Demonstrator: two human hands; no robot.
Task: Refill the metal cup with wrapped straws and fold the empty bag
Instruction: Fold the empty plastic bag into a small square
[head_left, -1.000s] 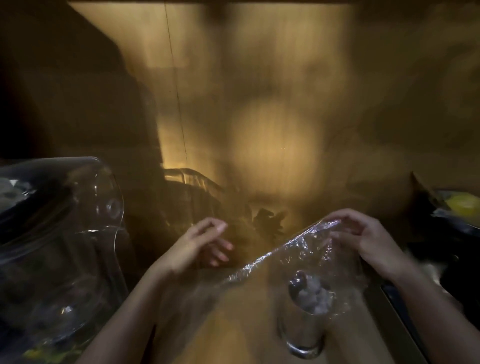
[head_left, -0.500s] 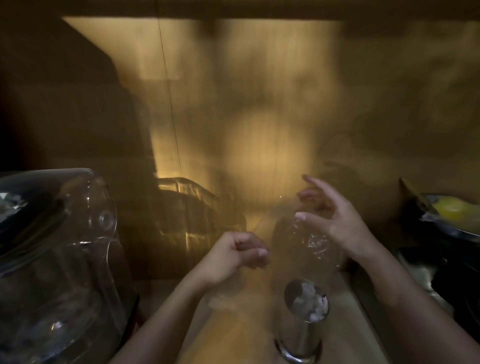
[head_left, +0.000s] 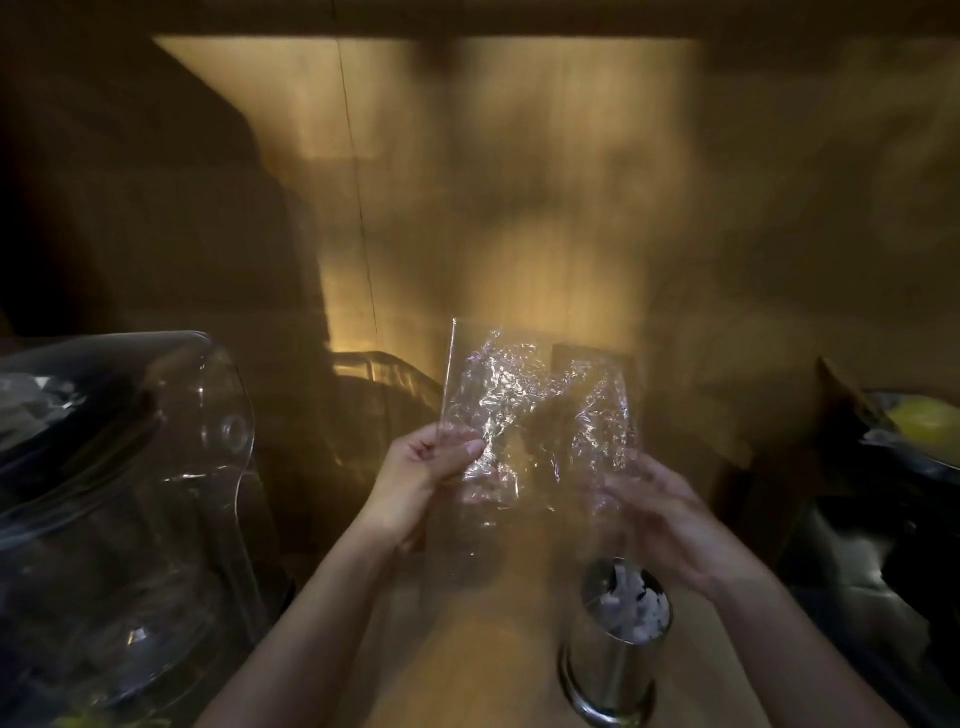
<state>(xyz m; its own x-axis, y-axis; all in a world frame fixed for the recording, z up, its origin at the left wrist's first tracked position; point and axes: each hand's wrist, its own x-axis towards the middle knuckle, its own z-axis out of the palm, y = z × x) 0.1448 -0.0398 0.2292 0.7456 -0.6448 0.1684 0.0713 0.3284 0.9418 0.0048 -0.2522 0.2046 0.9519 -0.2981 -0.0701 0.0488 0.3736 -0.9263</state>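
A clear, crinkled plastic bag (head_left: 524, 410) hangs spread out flat in the air above the wooden counter. My left hand (head_left: 434, 462) pinches its lower left corner between thumb and fingers. My right hand (head_left: 660, 509) holds its lower right edge with the fingers partly behind the plastic. The metal cup (head_left: 615, 654) stands on the counter below my right hand, with the white wrapped straws (head_left: 636, 605) filling its mouth. The light is dim and the picture is blurred.
A large clear glass dome or jar (head_left: 119, 493) fills the left side. A wire rack (head_left: 384, 384) stands behind the bag. At the right edge sits a dark bowl with something yellow (head_left: 922, 426). The wooden counter (head_left: 478, 660) lies between my forearms.
The bag was stretched low over the cup, then bunched between my hands. Now it is raised and spread flat, with my left hand gripping its left corner.
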